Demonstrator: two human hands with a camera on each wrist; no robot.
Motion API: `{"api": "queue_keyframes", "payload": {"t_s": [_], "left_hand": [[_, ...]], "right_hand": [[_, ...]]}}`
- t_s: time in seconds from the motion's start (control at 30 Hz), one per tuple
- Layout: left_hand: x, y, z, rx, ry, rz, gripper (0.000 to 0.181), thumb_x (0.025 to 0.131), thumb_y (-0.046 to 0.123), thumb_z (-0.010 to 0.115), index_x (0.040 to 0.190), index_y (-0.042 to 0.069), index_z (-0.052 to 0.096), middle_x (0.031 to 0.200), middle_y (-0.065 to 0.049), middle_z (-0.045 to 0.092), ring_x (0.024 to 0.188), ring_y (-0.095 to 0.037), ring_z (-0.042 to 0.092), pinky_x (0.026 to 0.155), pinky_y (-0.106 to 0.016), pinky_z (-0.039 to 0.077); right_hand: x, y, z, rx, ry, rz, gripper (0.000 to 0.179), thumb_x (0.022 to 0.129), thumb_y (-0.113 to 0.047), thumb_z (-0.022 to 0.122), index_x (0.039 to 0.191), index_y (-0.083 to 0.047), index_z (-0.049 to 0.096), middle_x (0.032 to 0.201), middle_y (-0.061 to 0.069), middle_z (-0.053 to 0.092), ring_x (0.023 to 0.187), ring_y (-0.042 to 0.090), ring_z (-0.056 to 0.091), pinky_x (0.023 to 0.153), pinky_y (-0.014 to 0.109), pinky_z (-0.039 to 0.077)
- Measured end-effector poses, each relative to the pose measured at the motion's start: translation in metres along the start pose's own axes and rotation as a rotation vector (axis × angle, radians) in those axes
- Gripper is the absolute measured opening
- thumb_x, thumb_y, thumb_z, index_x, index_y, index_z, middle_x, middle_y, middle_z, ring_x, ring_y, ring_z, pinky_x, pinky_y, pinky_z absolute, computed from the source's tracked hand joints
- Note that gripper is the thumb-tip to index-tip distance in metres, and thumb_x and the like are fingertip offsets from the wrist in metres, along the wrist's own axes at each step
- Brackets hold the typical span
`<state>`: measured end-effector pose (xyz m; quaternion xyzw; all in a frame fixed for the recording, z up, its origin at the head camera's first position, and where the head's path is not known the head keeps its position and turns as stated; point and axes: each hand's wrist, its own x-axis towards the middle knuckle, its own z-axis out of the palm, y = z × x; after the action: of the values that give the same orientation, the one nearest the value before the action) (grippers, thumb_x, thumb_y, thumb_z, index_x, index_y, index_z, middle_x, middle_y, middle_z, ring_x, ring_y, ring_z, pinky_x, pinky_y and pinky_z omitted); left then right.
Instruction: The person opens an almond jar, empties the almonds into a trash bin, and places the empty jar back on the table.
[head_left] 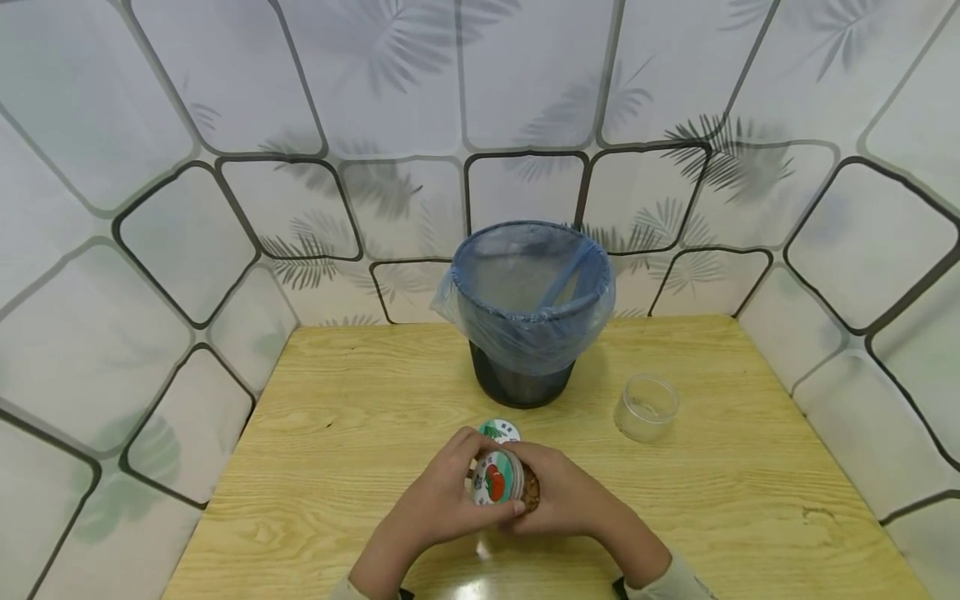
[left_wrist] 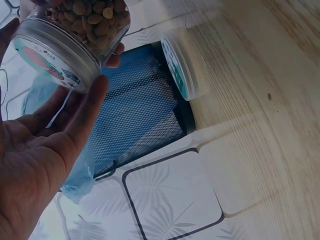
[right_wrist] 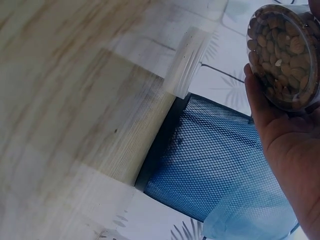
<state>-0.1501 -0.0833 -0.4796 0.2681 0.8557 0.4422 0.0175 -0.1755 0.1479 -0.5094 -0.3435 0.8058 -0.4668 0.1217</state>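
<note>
Close in front of me, a clear jar (right_wrist: 282, 55) of brown, almond-like nuts is held tilted above the table. My left hand (head_left: 441, 504) grips the round lid (head_left: 495, 479), which sits on the jar's mouth and has a red fruit on a green-and-white label. Around the jar's body curls my right hand (head_left: 566, 493); its fingers are partly hidden. Just beyond the hands is a second lid (head_left: 498, 429) with a green-and-white label, partly covered by the fingers.
A dark mesh bin (head_left: 517, 385) lined with a blue bag (head_left: 525, 337) stands at the back of the wooden table (head_left: 345, 450). To its right is a clear round tub (head_left: 647, 408) without a lid. Patterned walls (head_left: 405, 208) enclose the table's back and sides.
</note>
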Motion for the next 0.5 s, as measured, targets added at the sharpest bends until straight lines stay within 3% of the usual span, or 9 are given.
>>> {"api": "queue_keyframes", "payload": {"t_s": [0.27,0.5], "left_hand": [[0.0004,0.0029,0.0002,-0.002,0.024,-0.079,0.060,0.084,0.062,0.085,0.124,0.021,0.066,0.109,0.010,0.059,0.097,-0.009,0.060,0.079,-0.031,0.061],[0.0007,0.0036,0.0010,-0.003,0.019,-0.100,0.061,0.084,0.064,0.084,0.124,0.022,0.065,0.109,0.011,0.059,0.096,-0.010,0.061,0.080,-0.033,0.062]], "right_hand": [[-0.0007,-0.0013,0.0002,-0.021,0.011,0.006,0.075,0.078,-0.029,0.096,0.144,-0.033,0.059,0.124,-0.018,0.069,0.107,0.004,0.070,0.093,0.027,0.060],[0.0003,-0.0030,-0.0003,-0.045,0.013,0.012,0.071,0.078,-0.030,0.096,0.140,-0.035,0.061,0.121,-0.019,0.069,0.104,0.003,0.070,0.092,0.027,0.060]]}}
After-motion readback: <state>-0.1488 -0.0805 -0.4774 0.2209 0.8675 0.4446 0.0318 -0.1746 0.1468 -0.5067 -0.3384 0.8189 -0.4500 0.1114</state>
